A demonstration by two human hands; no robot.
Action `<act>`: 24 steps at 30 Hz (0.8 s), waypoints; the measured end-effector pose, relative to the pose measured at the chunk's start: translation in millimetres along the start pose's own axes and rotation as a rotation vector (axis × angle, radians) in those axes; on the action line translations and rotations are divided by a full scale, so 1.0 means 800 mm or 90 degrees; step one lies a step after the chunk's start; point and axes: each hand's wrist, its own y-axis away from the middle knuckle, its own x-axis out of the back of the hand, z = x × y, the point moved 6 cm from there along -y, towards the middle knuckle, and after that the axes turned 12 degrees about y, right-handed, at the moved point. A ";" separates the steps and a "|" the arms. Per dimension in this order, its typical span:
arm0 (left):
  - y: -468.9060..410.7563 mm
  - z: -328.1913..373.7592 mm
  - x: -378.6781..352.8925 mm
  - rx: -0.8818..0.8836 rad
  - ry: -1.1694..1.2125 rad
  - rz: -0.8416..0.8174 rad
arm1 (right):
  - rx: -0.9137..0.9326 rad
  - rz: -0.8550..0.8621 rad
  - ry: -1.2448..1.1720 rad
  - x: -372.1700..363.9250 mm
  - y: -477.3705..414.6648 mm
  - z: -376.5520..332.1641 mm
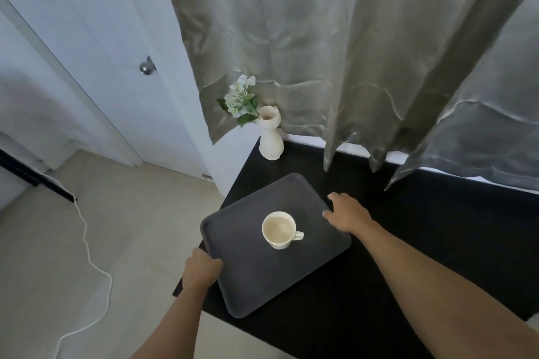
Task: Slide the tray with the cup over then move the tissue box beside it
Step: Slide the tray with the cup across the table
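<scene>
A dark grey tray lies at the left end of a black table, its near-left corner hanging past the table edge. A cream cup stands upright near the tray's middle, handle pointing right. My left hand grips the tray's left rim, fingers curled over it. My right hand holds the tray's right rim near the far corner. No tissue box is in view.
A white vase with pale flowers stands at the table's far left corner. Grey-green curtains hang over the table's back edge. A white door and beige floor with a white cord lie to the left.
</scene>
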 end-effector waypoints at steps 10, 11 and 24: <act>-0.027 -0.013 -0.002 0.040 0.047 -0.018 | -0.046 -0.044 -0.010 -0.042 -0.038 -0.007; -0.033 -0.013 -0.003 0.038 0.044 -0.025 | -0.054 -0.048 -0.014 -0.046 -0.040 -0.005; -0.056 -0.043 -0.014 0.067 -0.061 -0.101 | -0.124 -0.023 -0.039 -0.086 -0.039 0.029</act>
